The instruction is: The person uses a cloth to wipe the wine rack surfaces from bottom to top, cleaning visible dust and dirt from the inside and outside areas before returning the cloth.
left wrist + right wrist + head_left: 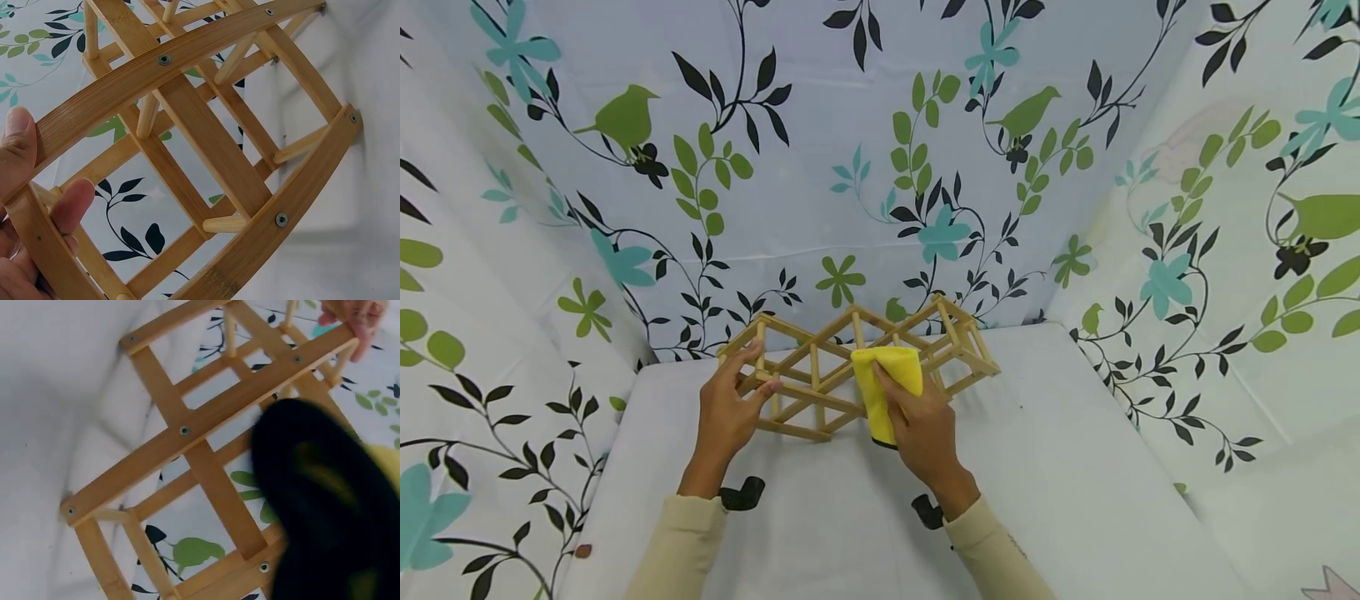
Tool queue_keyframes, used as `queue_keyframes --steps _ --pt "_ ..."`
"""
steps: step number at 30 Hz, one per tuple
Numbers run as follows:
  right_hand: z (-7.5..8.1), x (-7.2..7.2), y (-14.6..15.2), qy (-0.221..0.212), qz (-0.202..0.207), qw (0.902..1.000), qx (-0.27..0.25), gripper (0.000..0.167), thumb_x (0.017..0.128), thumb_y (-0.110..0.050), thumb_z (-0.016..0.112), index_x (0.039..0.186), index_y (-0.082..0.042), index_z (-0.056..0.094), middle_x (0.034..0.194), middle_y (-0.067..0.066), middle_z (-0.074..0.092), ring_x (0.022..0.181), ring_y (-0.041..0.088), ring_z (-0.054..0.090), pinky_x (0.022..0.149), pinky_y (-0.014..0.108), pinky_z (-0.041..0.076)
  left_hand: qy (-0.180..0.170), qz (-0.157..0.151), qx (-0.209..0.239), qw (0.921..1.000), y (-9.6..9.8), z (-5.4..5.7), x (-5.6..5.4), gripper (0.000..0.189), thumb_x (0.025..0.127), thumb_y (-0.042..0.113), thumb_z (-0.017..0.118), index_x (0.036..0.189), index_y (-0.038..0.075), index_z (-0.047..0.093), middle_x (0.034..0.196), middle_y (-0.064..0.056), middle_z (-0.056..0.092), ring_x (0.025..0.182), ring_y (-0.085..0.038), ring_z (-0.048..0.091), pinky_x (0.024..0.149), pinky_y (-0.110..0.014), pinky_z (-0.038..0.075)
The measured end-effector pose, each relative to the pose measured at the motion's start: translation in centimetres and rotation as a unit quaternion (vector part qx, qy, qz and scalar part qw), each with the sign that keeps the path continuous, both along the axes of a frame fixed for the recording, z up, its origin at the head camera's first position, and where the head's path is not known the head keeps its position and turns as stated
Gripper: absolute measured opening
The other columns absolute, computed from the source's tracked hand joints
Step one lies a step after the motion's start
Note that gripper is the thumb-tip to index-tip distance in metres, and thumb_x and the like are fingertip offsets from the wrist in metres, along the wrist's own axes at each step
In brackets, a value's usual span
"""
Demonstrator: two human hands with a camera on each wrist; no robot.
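A light bamboo lattice rack [808,392], made of crossed slats and round dowels, stands tilted across the far part of the white table. At its left end my left hand [726,408] grips the frame, thumb on one slat [100,94] and fingers behind it. A folded yellow cloth [876,392] with a black edge is pinched in my right hand [925,429], against the rack's middle. Small screws show at the slat joints [184,430]. In the right wrist view a blurred black shape [281,450] covers part of the rack, and my right fingers are hidden.
The white table [1045,450] extends toward me and to the right. Patterned fabric [805,192] with leaves and birds hangs close behind the rack and along both sides. Black wrist cameras [742,493] sit at both sleeves.
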State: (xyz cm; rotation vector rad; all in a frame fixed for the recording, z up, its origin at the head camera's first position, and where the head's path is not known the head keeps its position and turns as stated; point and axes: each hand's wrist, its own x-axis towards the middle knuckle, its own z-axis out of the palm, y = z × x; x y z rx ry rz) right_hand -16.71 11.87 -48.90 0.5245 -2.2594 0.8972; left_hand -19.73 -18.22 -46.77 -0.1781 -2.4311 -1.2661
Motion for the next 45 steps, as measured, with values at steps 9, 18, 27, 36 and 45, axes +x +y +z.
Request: queue_keyframes --steps 9,18,27,36,45 --pt "-2.1 2.7 4.0 -0.142 -0.094 0.9843 0.045 0.044 0.089 -0.004 0.078 0.128 -0.025 0.08 0.114 0.012 0.074 0.076 0.015 0.062 0.059 0.027 0.053 -0.003 -0.002 -0.006 1.0 0.2 -0.2 0.2 0.068 0.092 0.019 0.085 0.153 0.01 0.057 0.163 -0.007 0.052 0.093 -0.026 0.062 0.077 -0.024 0.049" --pt "-0.8 -0.3 0.1 0.021 0.006 0.9994 0.027 0.048 0.1 -0.008 0.074 0.144 -0.028 0.069 0.126 0.017 0.071 0.105 0.029 0.071 0.085 0.044 0.065 -0.011 0.001 -0.005 0.9999 0.0 -0.2 0.1 0.067 0.093 0.018 0.084 0.154 0.01 0.056 0.163 -0.006 0.052 0.095 -0.025 0.063 0.081 -0.023 0.049" --pt "-4.5 0.3 3.6 -0.031 -0.128 0.9912 -0.006 0.049 0.086 0.002 0.08 0.128 -0.023 0.08 0.112 0.015 0.073 0.084 0.025 0.069 0.066 0.043 0.061 -0.007 0.001 -0.01 0.9999 0.3 -0.1 0.1 0.067 0.092 0.02 0.084 0.153 0.011 0.057 0.163 -0.007 0.053 0.093 -0.027 0.062 0.077 -0.031 0.051" --pt "-2.4 -0.9 -2.6 0.075 0.01 0.9954 -0.058 0.042 0.097 0.001 0.072 0.136 -0.016 0.075 0.129 0.022 0.07 0.108 0.035 0.074 0.087 0.048 0.065 0.021 0.013 -0.013 0.9996 0.6 -0.2 1.0 0.067 0.091 0.018 0.086 0.152 0.009 0.059 0.161 -0.009 0.055 0.092 -0.029 0.065 0.078 -0.038 0.055" --pt "-3.7 0.2 -4.5 0.042 0.032 0.9984 0.021 0.043 0.092 -0.001 0.077 0.129 -0.023 0.079 0.118 0.014 0.077 0.097 0.026 0.075 0.077 0.04 0.065 0.023 0.024 -0.035 0.9988 1.0 -0.2 1.2 0.069 0.091 0.018 0.086 0.153 0.009 0.057 0.162 -0.007 0.054 0.101 -0.028 0.068 0.086 -0.041 0.057"
